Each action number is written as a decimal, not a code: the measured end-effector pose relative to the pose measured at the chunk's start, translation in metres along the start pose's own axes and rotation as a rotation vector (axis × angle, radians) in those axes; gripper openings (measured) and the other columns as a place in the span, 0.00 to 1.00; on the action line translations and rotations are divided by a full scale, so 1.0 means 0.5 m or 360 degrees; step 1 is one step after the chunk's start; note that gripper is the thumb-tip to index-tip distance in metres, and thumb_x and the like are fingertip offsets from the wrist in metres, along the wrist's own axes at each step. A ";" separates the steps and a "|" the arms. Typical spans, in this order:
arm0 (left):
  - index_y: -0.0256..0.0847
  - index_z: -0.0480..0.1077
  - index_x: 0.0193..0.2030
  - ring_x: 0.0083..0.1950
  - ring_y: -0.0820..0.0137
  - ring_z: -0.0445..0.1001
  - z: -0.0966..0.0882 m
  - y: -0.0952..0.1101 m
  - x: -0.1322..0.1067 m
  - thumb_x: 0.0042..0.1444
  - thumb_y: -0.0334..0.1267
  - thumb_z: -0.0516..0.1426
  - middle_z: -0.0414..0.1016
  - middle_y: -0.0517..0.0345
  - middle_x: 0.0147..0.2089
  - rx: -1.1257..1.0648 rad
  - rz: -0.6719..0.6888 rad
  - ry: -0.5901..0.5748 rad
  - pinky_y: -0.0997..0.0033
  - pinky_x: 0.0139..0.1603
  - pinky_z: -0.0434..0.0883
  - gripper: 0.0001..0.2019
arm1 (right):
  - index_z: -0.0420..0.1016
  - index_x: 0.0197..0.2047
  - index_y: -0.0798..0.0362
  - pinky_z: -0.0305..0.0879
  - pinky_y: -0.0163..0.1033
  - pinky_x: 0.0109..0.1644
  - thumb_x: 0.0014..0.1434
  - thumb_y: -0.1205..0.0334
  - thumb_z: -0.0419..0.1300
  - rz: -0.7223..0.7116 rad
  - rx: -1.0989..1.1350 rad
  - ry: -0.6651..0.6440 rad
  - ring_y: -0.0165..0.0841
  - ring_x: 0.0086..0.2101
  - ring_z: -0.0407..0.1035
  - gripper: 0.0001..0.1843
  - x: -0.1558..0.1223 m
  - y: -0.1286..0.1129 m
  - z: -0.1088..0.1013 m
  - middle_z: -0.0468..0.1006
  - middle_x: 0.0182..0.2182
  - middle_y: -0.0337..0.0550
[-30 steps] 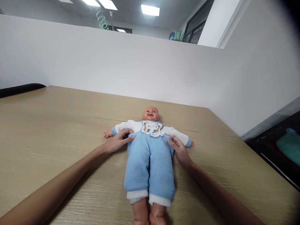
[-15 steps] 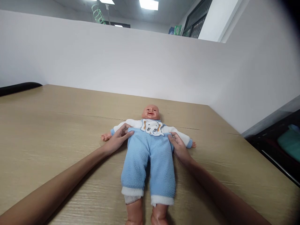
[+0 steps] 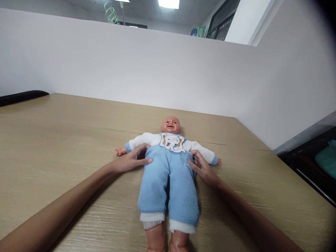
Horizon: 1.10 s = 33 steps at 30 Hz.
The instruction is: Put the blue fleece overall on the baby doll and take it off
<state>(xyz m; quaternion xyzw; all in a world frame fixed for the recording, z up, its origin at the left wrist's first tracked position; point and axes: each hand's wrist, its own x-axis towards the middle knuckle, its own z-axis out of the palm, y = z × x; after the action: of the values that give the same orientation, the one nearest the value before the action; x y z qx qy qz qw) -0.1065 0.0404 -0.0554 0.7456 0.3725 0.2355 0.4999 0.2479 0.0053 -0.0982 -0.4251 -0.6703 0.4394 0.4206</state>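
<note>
A baby doll (image 3: 170,125) lies on its back with its head away from me. It wears a white top with blue cuffs, an elephant patch (image 3: 173,143) on the chest, and blue fleece trousers (image 3: 168,182) with white hems. At the waist's left side, my left hand (image 3: 136,157) holds the trousers, its thumb on the front and its fingertips partly hidden along the edge. My right hand (image 3: 203,168) grips the other side of the waist, thumb on the fleece and fingers bent at the side. Some whitish cloth (image 3: 152,224) shows below the left hem.
The doll rests on a wooden table (image 3: 78,147) with a thin seam across it. Behind stands a white partition (image 3: 144,66). A black curved edge (image 3: 23,96) is at the far left, and a dark item with teal cloth (image 3: 327,159) sits beyond the right edge.
Both hands have slid slightly down the waist sides, their thumbs moving from the waistband onto the trousers below it. The waistband now lies flatter against the doll.
</note>
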 end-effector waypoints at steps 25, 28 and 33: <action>0.42 0.76 0.50 0.53 0.61 0.75 0.030 -0.031 0.035 0.63 0.54 0.66 0.79 0.52 0.50 -0.1014 -0.0067 0.0273 0.62 0.58 0.68 0.18 | 0.80 0.53 0.44 0.68 0.55 0.68 0.60 0.38 0.70 0.0246 0.0550 0.0144 0.46 0.55 0.77 0.25 0.016 0.004 0.007 0.84 0.52 0.47; 0.41 0.75 0.45 0.45 0.67 0.71 0.027 -0.032 0.034 0.64 0.56 0.65 0.75 0.57 0.43 -0.0912 -0.0116 0.0341 0.68 0.49 0.66 0.18 | 0.79 0.54 0.43 0.68 0.56 0.68 0.59 0.36 0.70 0.0290 0.0517 0.0126 0.47 0.57 0.76 0.27 0.020 0.013 0.001 0.84 0.53 0.47; 0.42 0.73 0.46 0.43 0.68 0.68 0.019 -0.017 0.033 0.63 0.54 0.66 0.72 0.59 0.41 -0.0885 -0.0119 0.0446 0.69 0.45 0.64 0.18 | 0.77 0.49 0.44 0.68 0.51 0.67 0.57 0.37 0.72 0.0235 0.0287 0.0183 0.45 0.57 0.74 0.25 0.025 0.020 -0.016 0.82 0.49 0.45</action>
<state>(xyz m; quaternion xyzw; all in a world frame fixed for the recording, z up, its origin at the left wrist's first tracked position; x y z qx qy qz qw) -0.0921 0.0502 -0.0674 0.5263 0.3861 0.4102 0.6369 0.2539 0.0213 -0.1031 -0.4584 -0.5697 0.5024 0.4613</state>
